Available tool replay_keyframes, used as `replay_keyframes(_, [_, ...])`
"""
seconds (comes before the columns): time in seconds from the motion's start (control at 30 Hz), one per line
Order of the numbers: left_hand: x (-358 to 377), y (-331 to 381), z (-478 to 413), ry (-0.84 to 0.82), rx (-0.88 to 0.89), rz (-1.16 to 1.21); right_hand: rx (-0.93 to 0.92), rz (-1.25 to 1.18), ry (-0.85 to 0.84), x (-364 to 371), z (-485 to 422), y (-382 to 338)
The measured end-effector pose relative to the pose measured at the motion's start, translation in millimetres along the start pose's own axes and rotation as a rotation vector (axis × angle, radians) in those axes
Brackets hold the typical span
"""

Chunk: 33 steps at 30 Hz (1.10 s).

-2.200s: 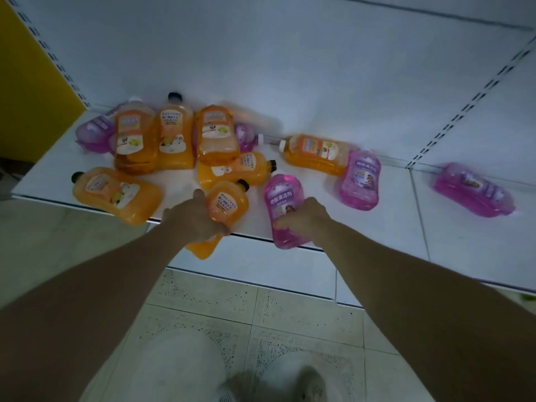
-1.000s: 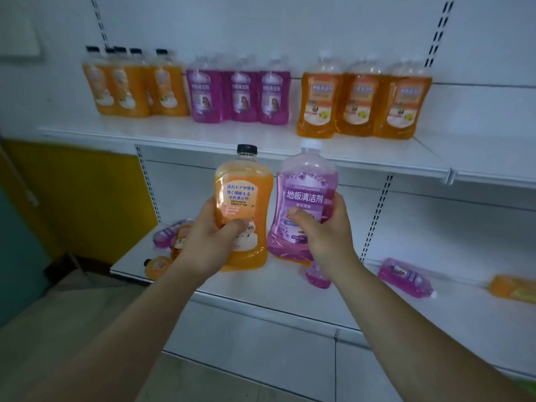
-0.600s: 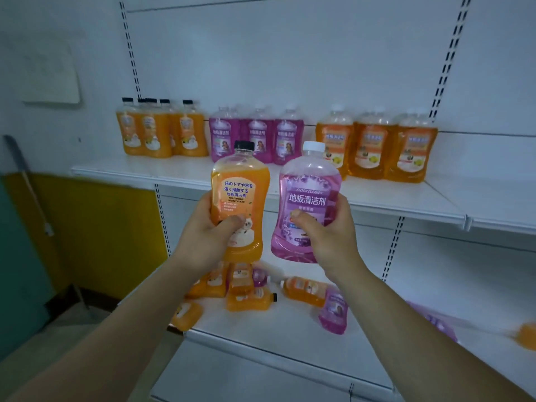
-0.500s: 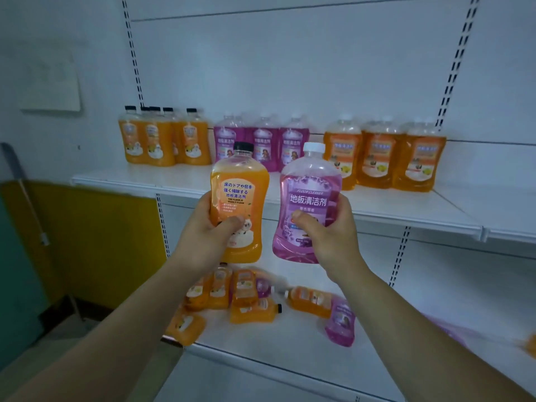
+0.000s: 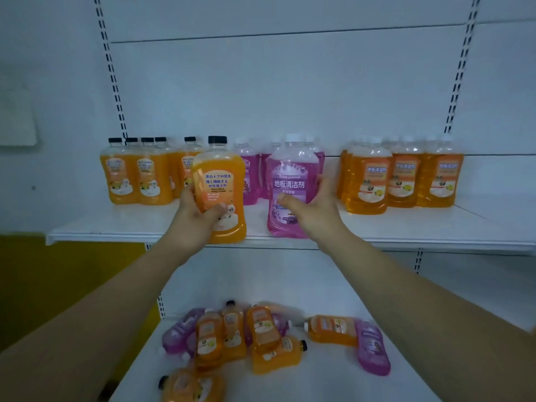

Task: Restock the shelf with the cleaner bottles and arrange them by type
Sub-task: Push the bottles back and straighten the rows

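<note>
Down low, a pile of loose bottles lies on the lower shelf. Above it, the left hand grips an orange bottle and the right hand grips a purple bottle. Both bottles are upright at the upper shelf's front lip (resting or not, I can't tell). Released there, either could tip off; shoved back hard, they could topple the rows behind.

Two bare arms are shown: the left forearm and left hand, the right forearm and right hand. Both are left uncovered from fingertips to the edge of view.
</note>
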<state>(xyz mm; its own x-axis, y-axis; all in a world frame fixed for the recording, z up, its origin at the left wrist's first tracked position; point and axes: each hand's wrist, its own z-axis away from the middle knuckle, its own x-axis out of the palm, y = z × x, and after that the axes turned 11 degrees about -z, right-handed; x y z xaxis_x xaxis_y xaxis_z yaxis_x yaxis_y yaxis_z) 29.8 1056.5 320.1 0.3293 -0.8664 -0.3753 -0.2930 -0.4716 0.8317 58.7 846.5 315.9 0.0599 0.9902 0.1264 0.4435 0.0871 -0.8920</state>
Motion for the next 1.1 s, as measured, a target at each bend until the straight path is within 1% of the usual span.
replay_keyframes(0.17, [-4.7, -19.4, -32.5, -0.043, -0.009, 0.006, 0.068, 0.121, 0.017, 16.2, -32.4, 18.3])
replay_keyframes(0.4, [-10.7, -34.9, -74.0, -0.156, 0.000, -0.106, 0.050, 0.254, -0.039, 29.5, -74.3, 34.5])
replay_keyframes(0.6, [-8.0, -48.2, -82.7, -0.160, 0.023, -0.095, 0.059, 0.375, -0.033, 37.8, -102.5, 52.8])
replay_keyframes(0.7, [-8.4, -53.7, -86.8, -0.157, 0.001, -0.093, 0.088, 0.429, -0.033, 41.1, -113.9, 57.4])
replay_keyframes(1.03, [-12.9, -67.0, -95.4, -0.172, -0.036, -0.106, 0.142, 0.471, -0.012, 51.3, -134.9, 65.2])
replay_keyframes(1.1, [-12.6, -67.4, -95.5, -0.171, -0.031, -0.106, 0.142, 0.549, -0.007, 52.6, -135.8, 66.6])
